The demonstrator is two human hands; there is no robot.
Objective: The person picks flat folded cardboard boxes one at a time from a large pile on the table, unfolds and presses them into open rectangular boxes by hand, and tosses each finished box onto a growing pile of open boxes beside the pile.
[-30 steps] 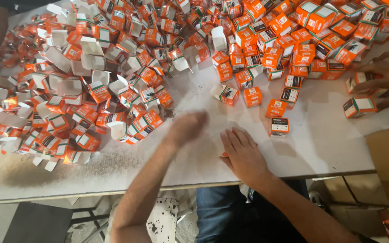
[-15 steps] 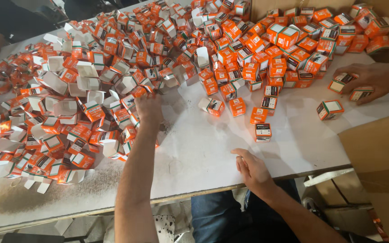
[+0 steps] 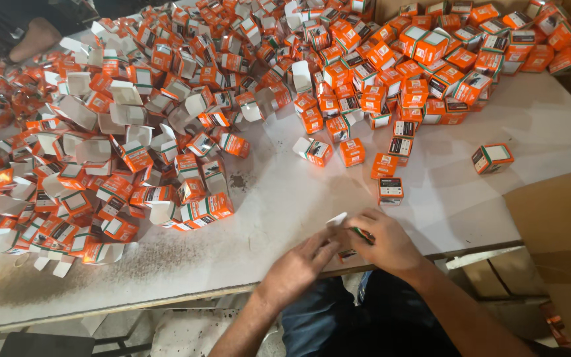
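At the near edge of the white table, my left hand and my right hand meet around one small orange and white carton. Its white flap sticks up between my fingers; the rest is hidden by my hands. Both hands grip it. A closed orange box stands just beyond my right hand. A big heap of open orange cartons lies to the left, with white flaps up.
Closed orange boxes pile up at the far right, and one lone box sits apart. A brown cardboard box stands at the right. Another person's arm rests at the far left corner.
My left hand has come back from the carton heap to the table's near edge with a carton. My right hand has joined it. The other person's hand at the right is gone from view.
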